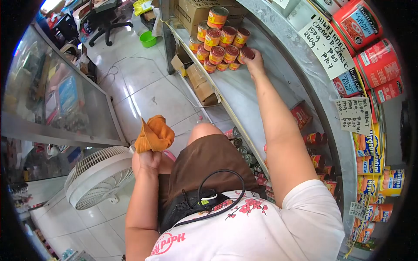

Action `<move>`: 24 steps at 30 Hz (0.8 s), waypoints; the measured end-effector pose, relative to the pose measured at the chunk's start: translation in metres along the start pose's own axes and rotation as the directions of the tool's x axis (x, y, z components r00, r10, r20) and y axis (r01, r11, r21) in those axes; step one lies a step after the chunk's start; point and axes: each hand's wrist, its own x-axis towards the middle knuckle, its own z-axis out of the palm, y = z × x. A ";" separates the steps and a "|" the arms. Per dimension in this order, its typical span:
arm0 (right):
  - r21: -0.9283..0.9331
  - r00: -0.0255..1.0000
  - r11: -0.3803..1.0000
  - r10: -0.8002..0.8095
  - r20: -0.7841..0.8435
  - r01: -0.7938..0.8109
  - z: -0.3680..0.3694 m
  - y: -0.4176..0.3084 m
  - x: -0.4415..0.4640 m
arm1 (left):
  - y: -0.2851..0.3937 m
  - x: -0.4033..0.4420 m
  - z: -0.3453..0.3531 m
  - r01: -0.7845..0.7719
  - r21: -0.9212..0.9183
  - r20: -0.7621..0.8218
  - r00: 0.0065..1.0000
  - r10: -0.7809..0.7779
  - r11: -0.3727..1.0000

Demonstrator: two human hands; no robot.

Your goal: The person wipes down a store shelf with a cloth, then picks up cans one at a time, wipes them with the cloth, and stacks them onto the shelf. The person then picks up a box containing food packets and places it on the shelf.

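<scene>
My right hand (256, 65) reaches out to the shelf, its fingers wrapped round a small can (247, 53) with a dark red lid. That can is at the right side of a stack of similar orange and yellow cans (217, 54), piled in layers on the grey shelf (237, 89). Over my lap, my left hand (150, 159) grips a bunched orange cloth (155, 134). The cloth hides most of the left fingers.
A cardboard box (187, 15) stands behind the stack. Upper right hold corned beef cans (378, 63) and handwritten price signs (324, 43). A white fan (100, 176) is at my left, beside a glass case (65, 95). A green basin (148, 39) sits on the tiled floor.
</scene>
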 end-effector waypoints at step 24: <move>-0.049 0.900 0.906 -0.410 0.149 0.421 0.048 -0.031 0.011 | 0.000 0.004 0.005 -0.029 0.090 -0.132 0.990 0.041 0.996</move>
